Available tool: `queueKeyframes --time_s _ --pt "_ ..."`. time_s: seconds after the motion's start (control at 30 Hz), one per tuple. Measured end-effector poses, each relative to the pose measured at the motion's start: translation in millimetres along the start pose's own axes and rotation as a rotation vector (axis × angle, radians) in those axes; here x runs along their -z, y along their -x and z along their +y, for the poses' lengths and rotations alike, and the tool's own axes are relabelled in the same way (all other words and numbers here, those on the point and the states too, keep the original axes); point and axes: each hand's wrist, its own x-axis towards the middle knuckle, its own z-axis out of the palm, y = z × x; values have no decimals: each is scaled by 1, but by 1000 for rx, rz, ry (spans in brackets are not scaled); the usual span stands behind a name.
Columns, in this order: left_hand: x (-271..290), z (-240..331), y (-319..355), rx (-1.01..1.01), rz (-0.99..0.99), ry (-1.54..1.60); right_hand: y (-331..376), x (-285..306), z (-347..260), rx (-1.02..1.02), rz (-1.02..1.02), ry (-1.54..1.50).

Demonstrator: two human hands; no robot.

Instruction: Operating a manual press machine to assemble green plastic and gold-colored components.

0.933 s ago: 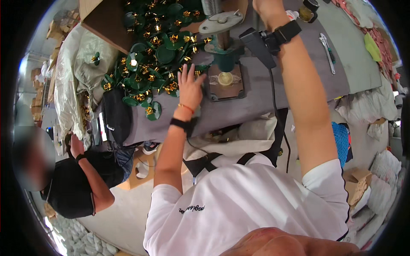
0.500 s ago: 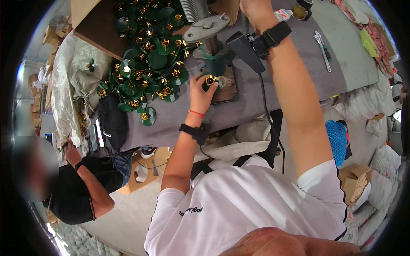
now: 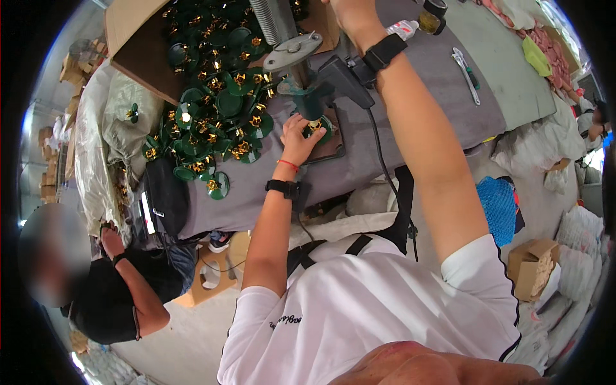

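Since the earliest picture, the left hand (image 3: pixel 297 140) has moved from the edge of the pile to the press base, its fingers now curled where they were spread. It grasps one round dark-green disc with a gold pronged centre (image 3: pixel 323 132) between thumb and fingers. That disc sits directly below the green metal ram (image 3: pixel 311 106) of one hand press, over the square dark metal press base (image 3: pixel 335 142); whether it rests on the base cannot be told.

Taking the base as the clock's centre, the right hand (image 3: pixel 353 14) is at twelve, cut by the upper edge; its grip cannot be told.

At ten lies the pile of similar green-and-gold discs (image 3: pixel 229 101) on the grey cloth-covered worktop (image 3: pixel 237 206), too overlapped to count. Beyond it, also toward ten, stands one open brown cardboard box (image 3: pixel 142 51). One single disc (image 3: pixel 133 113) lies at nine, on pale plastic sacking (image 3: pixel 119 96).

Toward one are one clear plastic bottle (image 3: pixel 403 29) and one dark-lidded jar (image 3: pixel 432 18); at two, one silver adjustable wrench (image 3: pixel 465 75) beside one green-handled tool (image 3: pixel 473 78). At eight sits one co-worker in black (image 3: pixel 109 292).
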Motion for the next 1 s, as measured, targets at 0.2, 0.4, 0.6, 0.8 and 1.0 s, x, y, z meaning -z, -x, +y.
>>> queueKeyframes --time_s 0.2,0.4,0.6,0.8,1.0 --pt "-5 -7 -2 4 0 -22 126 47 -50 498 -200 488" --pt "-6 -14 0 -141 38 23 292 135 20 470 -430 823" --pt "-1 -6 -12 -76 -96 -43 188 100 -35 488 -474 421" --pt "2 14 -2 -7 -131 43 28 -2 -32 50 -46 23" --pt "25 34 99 -211 -45 -16 -8 5 9 28 -45 28"
